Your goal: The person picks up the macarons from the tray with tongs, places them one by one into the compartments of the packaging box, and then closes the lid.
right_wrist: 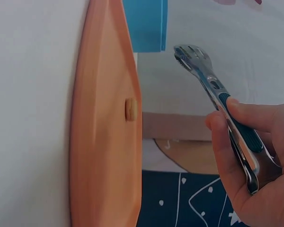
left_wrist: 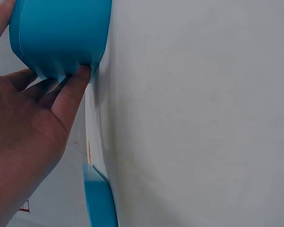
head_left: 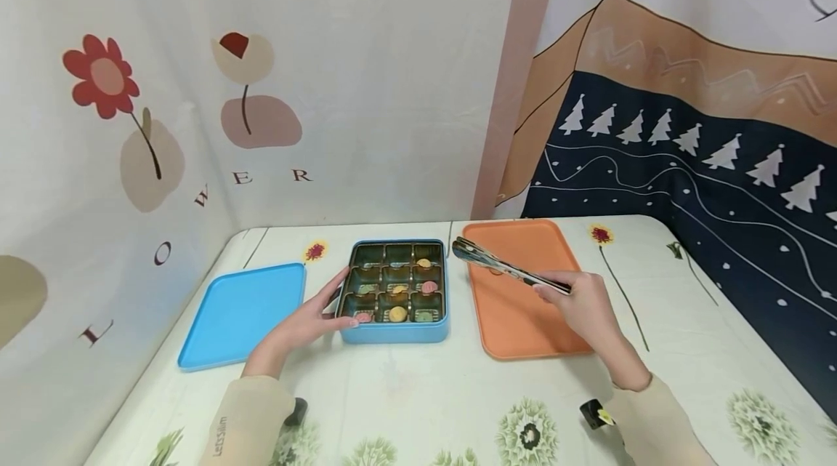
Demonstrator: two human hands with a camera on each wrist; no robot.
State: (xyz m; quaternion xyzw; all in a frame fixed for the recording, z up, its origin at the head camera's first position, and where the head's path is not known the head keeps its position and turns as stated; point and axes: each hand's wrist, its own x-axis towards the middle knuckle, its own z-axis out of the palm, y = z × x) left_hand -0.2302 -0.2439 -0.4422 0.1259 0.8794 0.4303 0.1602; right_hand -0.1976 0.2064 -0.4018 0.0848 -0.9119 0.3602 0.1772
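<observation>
Beside the box: our left hand (head_left: pixel 312 320) lies flat on the box (head_left: pixel 396 331), fingers straight, on its left wall.
Right of the box: our right hand (head_left: pixel 584 300) squeezes the tongs (head_left: pixel 503 267) shut over the tray (head_left: pixel 523 331).
Tray: one cookie (right_wrist: pixel 130 109) lies there.
Left of the box: the lid (head_left: pixel 242 313).
Tip: we think we should keep the box steady and squeeze softly.

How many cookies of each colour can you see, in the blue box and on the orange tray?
In the blue box steadied by the left hand:
Yellow-orange cookies: 3
Pink cookies: 2
Green cookies: 2
On the orange tray, under the tongs in the right hand:
Tan cookie: 1
Total: 8
</observation>
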